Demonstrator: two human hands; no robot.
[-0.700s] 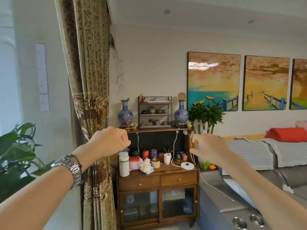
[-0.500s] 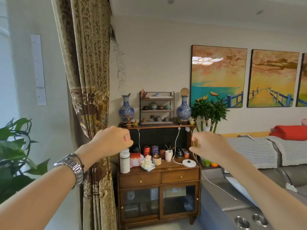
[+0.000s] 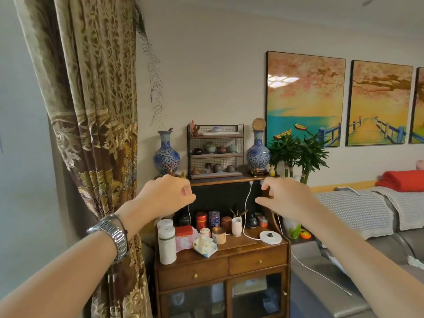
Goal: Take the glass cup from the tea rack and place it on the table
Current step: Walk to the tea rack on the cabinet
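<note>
Tea rack (image 3: 215, 152) sits atop the cabinet (image 3: 220, 260), btwn two blue vases. Glass cup (image 3: 208, 167), prob the clearish one on the rack's bottom shelf, left of centre; too small to be sure. It stands upright, above and beyond both hands. Left hand (image 3: 168, 195) loosely fisted, right hand (image 3: 284, 198) half-curled; both hold nothing. Left looks a bit nearer.

Two blue-and-white vases (image 3: 166, 154) (image 3: 258, 152), three paintings (image 3: 305, 97) (image 3: 379, 103) (image 3: 418, 106), two hands (image 3: 167, 195) (image 3: 286, 198), one wristwatch (image 3: 113, 235).
</note>
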